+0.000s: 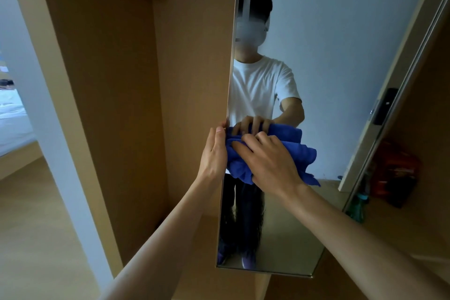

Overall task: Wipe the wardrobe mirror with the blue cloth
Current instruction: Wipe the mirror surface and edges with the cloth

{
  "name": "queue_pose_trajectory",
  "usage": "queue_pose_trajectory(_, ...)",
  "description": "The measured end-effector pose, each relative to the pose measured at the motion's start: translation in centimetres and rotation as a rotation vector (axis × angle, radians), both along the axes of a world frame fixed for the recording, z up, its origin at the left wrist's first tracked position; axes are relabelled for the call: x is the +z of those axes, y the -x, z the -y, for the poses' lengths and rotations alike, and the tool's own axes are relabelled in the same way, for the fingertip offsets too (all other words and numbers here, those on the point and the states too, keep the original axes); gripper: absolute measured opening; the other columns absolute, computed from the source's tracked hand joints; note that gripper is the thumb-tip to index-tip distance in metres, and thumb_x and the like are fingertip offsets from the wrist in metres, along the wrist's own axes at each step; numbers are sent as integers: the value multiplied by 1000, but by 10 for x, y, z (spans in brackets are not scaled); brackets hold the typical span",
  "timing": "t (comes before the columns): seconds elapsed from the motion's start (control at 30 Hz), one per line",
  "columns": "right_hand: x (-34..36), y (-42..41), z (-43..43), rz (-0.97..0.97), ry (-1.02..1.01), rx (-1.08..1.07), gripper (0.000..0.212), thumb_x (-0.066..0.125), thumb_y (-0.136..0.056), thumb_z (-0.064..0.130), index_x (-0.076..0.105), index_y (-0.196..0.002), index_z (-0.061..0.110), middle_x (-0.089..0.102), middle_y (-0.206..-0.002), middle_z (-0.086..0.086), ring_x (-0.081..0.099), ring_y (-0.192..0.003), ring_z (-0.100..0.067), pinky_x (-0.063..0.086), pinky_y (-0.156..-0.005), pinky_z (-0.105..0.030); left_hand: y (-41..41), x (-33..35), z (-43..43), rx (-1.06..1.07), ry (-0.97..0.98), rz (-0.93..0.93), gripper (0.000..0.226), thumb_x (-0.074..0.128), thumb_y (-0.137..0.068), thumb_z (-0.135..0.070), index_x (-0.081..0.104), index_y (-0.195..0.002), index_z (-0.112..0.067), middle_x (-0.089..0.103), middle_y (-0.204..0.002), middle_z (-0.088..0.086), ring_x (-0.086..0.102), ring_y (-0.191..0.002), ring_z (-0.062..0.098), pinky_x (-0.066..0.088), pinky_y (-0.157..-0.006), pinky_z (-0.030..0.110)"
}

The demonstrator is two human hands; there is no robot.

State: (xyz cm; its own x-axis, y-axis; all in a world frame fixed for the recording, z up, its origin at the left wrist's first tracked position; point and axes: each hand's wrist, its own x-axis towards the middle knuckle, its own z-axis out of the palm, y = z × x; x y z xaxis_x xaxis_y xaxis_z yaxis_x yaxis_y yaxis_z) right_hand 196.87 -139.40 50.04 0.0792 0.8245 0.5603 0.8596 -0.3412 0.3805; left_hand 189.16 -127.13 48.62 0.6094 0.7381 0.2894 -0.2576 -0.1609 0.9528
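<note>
Fingers [241, 148] of right hand [267, 163]: bent and spread over bunched blue cloth [305, 153], gripping it and pressing it flat to the glass. Fingers [216, 136] of left hand [213, 153]: straight, unclenched, laid along the left edge of the mirror [316, 56], thumb tip at the rim; holding nothing else. Both forearms bare, reaching in from the lower edge of view.

Blue cloth: against the mirror at about mid-height, close to its left edge, touching both hands, folds hanging below the right palm.

Mirror: tall panel on a swung-out door of the wardrobe [109, 80], tilted in view. Reflected: person in white T-shirt and dark trousers, hand on cloth, pale wall, light door frame.

Wardrobe: light wood, open compartment left of the mirror. Right of the mirror, in shade: green bottle [356, 207], red package [394, 170], detail unclear.

Far left, beyond a white wall edge: bed [12, 114] with pale bedding, light floor [36, 226].
</note>
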Motion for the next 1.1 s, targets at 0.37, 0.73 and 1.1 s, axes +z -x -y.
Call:
queue_pose_trajectory(0.37, 89, -22, 12, 30, -232, -21, 30, 54, -88, 14, 62, -117, 10, 60, -101, -9, 53, -85, -32, 36, -70, -39, 2, -7, 3, -10, -60, -21, 40, 29, -110, -45, 50, -143, -35, 56, -141, -17, 48, -134, 9, 37, -118, 45)
queue_pose_trajectory(0.73, 41, -31, 19, -46, -128, -17, 30, 42, -88, 14, 61, -111, 16, 57, -103, -2, 48, -88, -27, 40, -74, -43, -6, -17, 5, -1, -82, 75, 39, 32, -110, -35, 53, -141, -24, 61, -141, -10, 51, -137, 10, 34, -121, 44)
queue_pose_trajectory(1.1, -20, -38, 35, -101, -44, 17, 43, 60, -82, 10, 60, -123, 21, 59, -105, 1, 46, -85, -22, 37, -73, -37, -5, -11, 15, 34, -65, 59, 34, 32, -111, -22, 56, -135, -20, 66, -134, -8, 58, -128, 5, 38, -119, 39)
